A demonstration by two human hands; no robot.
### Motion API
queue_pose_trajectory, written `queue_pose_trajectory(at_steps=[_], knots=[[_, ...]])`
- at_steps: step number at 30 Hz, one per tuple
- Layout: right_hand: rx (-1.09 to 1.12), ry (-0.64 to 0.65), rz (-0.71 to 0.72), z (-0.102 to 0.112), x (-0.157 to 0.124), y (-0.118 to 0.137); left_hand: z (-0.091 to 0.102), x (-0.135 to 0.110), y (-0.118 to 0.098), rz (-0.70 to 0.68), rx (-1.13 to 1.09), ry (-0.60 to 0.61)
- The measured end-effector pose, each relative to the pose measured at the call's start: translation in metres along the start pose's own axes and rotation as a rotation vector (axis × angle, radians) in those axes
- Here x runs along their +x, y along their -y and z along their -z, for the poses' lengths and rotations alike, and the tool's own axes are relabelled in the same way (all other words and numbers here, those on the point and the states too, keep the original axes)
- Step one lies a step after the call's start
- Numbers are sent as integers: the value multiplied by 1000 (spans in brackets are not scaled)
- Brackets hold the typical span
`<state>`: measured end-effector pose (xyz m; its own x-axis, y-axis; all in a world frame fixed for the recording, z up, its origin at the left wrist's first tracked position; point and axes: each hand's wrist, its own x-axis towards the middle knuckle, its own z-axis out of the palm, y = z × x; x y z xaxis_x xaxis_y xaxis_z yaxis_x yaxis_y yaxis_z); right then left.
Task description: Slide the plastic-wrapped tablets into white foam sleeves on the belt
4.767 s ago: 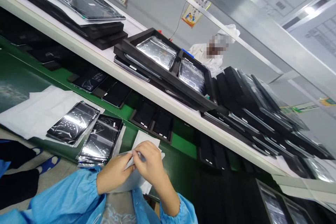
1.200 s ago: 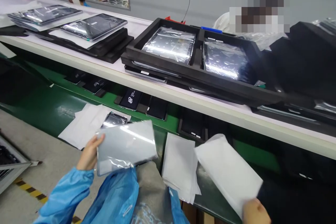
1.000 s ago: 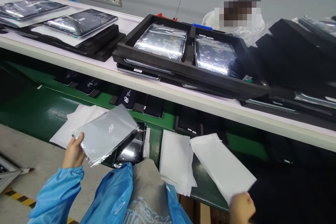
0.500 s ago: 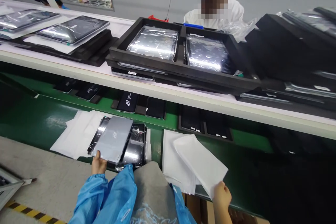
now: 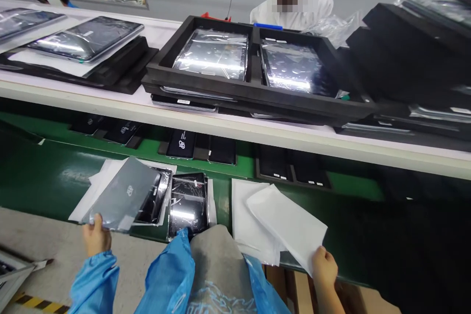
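My left hand grips the near corner of a grey bagged tablet, back side up, held tilted over the left stack of bagged tablets on white sheets. A second stack of bagged tablets lies just right of it. My right hand pinches the near corner of a white foam sheet, which rests partly on a pile of white sheets on the green belt.
A white shelf runs above the belt, carrying black foam trays with bagged tablets and more black trays at right. Dark tablets lie on the belt under the shelf. A person in white stands behind the shelf. Blue sleeves fill the bottom.
The grey bagged tablet has shifted left and lifted off the stack in my left hand. My right hand still holds the white foam sheet, moved slightly right over the sheet pile.
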<state>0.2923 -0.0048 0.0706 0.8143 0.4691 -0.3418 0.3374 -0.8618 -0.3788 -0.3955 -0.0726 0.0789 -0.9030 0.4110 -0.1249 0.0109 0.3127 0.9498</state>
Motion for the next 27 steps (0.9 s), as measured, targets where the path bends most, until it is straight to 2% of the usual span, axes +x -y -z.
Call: queue_pose_trajectory(at_steps=[2, 3, 5, 7, 8, 11, 14, 17, 22, 27], knots=[[-21, -8, 13, 1, -1, 1, 10, 10, -4, -102, 150, 5], [-30, -12, 19, 1, -1, 2, 12, 14, -5, -186, 235, 72], [-38, -20, 40, -2, 0, 3, 9, 19, -6, -422, 370, 298], [-38, -29, 66, -6, 1, 5, -1, 21, -4, -738, 483, 532], [-35, -35, 82, -8, 2, 6, -7, 22, -1, -884, 526, 607], [-26, -53, 119, -13, 2, 9, -21, 29, 13, -1224, 663, 706], [19, -85, 137, -11, -5, 8, -20, 41, 37, -1418, 814, 742], [83, -125, 139, -3, -12, 2, -10, 53, 70, -1431, 934, 795], [118, -247, 91, 30, -4, -21, -4, 56, 133, -1252, 988, 777], [179, -350, 50, 68, 7, -43, -10, 49, 171, -1159, 893, 839]])
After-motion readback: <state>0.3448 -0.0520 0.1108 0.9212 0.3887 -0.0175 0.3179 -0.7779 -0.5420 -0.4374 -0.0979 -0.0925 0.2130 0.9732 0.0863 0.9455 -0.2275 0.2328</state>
